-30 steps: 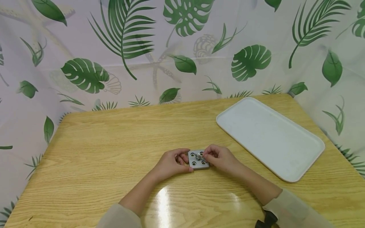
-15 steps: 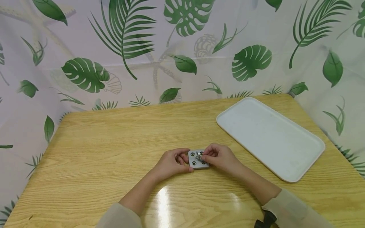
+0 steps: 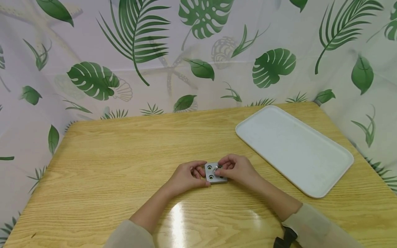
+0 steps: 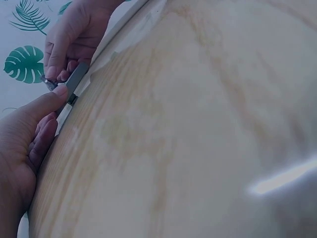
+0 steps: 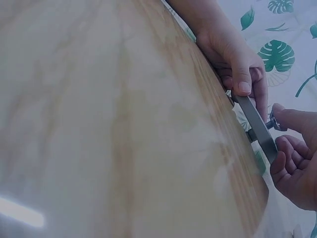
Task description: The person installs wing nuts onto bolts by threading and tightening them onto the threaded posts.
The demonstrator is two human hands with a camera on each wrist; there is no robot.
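Observation:
A small square grey metal plate [image 3: 216, 180] with several recessed holes is held near the middle of the table. From its face sticks a shiny wing screw [image 5: 271, 122] with a short shank. My left hand [image 3: 183, 177] grips the plate's left edge, thumb at the near corner and fingers along the far side. At the screw, the thumb of my right hand [image 3: 241, 171] lies on the wing, its other fingers curled close by at the plate's right side. In the right wrist view a dark stub [image 5: 251, 136] shows on the plate's underside.
A white rectangular tray [image 3: 294, 148] lies at the right of the wood-grain table [image 3: 139, 148]. Leaf-patterned cloth [image 3: 173, 79] hangs behind the table and along its sides. A black strap piece [image 3: 285, 237] is by the right sleeve.
My right thumb has swung left across the screw's wing, and the index finger has shifted toward the plate's far edge. The left hand and plate stay in place.

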